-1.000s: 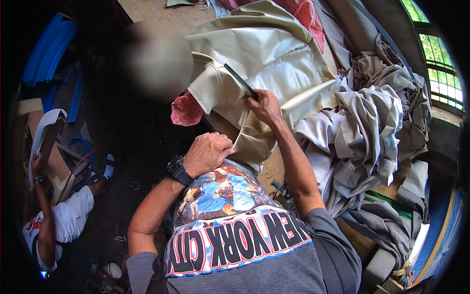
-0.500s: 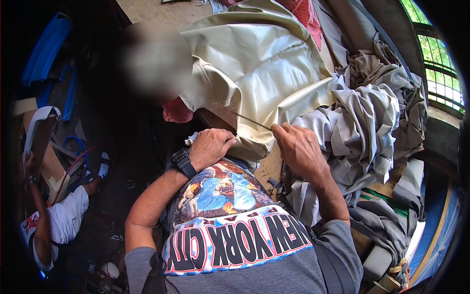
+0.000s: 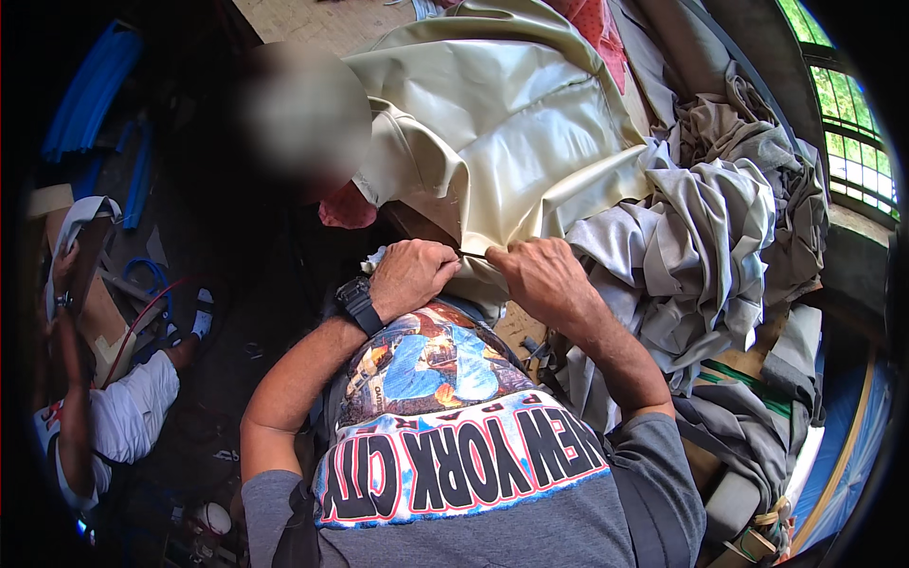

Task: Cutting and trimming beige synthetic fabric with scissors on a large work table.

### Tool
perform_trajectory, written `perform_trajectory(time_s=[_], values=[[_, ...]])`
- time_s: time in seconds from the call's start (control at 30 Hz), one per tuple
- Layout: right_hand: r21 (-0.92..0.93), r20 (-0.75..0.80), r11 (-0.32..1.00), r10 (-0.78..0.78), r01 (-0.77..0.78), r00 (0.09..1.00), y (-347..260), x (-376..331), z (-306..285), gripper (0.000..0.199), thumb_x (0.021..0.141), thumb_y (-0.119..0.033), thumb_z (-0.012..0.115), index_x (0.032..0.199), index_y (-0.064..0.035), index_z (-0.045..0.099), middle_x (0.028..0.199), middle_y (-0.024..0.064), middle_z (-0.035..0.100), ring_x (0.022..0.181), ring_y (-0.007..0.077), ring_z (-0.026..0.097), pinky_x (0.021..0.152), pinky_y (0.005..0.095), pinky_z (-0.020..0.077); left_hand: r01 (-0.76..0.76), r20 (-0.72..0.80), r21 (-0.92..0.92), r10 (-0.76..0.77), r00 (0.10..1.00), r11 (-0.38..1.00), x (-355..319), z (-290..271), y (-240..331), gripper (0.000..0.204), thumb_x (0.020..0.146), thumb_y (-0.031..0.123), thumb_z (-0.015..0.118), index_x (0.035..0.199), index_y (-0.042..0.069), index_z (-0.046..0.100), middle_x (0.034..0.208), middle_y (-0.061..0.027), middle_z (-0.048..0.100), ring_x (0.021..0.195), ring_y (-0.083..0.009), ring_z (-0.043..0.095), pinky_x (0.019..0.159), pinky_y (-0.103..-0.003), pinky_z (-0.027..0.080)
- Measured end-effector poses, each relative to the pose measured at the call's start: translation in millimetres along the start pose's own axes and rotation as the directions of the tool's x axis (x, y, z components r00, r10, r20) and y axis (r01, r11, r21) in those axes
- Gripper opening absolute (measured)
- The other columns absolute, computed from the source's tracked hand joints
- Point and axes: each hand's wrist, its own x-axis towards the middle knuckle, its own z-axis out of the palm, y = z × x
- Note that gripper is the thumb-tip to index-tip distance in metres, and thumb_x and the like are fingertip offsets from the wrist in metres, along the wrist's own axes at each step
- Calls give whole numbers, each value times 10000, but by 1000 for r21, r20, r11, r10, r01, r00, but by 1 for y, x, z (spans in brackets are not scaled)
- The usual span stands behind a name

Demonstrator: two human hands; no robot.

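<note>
The left hand [image 3: 409,275] is curled into a fist, fingers closed on the near edge of the cream sheet [image 3: 502,142], with a black watch [image 3: 360,305] on its wrist. The right hand [image 3: 542,276] sits just beside it to the right, fingers pinched shut on the same edge. Between the two hands runs a thin dark rod [image 3: 473,254], short and nearly level; both hands touch it, though which one truly grips it cannot be told. The cream sheet spreads up and away from the hands toward the far side, glossy and folded in broad creases, covering the middle of the bench [image 3: 303,24], whose bare pale wood shows at the far left. A heap of grey cloth [image 3: 720,237] lies to the right of the sheet, touching it. A bit of red cloth [image 3: 348,208] shows at the sheet's left edge. At the far left, low down, another person in a white shirt [image 3: 123,417] sits well apart.
</note>
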Motion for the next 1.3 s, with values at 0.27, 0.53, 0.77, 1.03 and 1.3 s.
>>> perform_trajectory(time_s=[0.27,0.53,0.77,1.03,1.3], values=[[-25,85,996,-84,86,993,-2,18,-7,117,886,-93,590,909,-55,699,727,157,693,751,337,729,652,465,556,16,28,12,-17,999,1000,-1,-1,2,240,933,260,664,928,51,780,858,-170,743,804,-374,720,757,-479,576],[10,-45,999,49,-49,998,31,-25,-60,125,951,-166,620,932,-55,673,724,130,689,702,337,694,616,460,511,10,87,-13,-8,996,1000,-4,-3,1,221,912,241,680,918,39,771,849,-167,734,826,-370,714,784,-480,569],[530,15,787,363,-315,932,33,89,48,579,868,-517,799,1128,-13,683,752,148,691,705,262,677,677,435,515,-24,25,39,23,999,999,-5,-1,2,222,921,241,674,928,38,763,862,-156,720,866,-358,705,799,-475,560],[616,-341,733,578,-288,741,82,121,61,265,916,-334,691,940,-71,687,833,234,691,801,458,677,717,527,522,-284,-26,115,289,957,952,-1,-18,16,146,889,162,720,865,20,690,806,-127,677,801,-344,664,771,-449,520],[614,-213,720,545,-323,811,51,76,30,438,961,-473,679,928,-36,686,749,211,675,758,423,673,708,505,511,33,119,-65,-26,993,997,-1,0,-24,312,950,268,659,1099,-6,658,980,-194,692,993,-404,672,886,-450,532]])
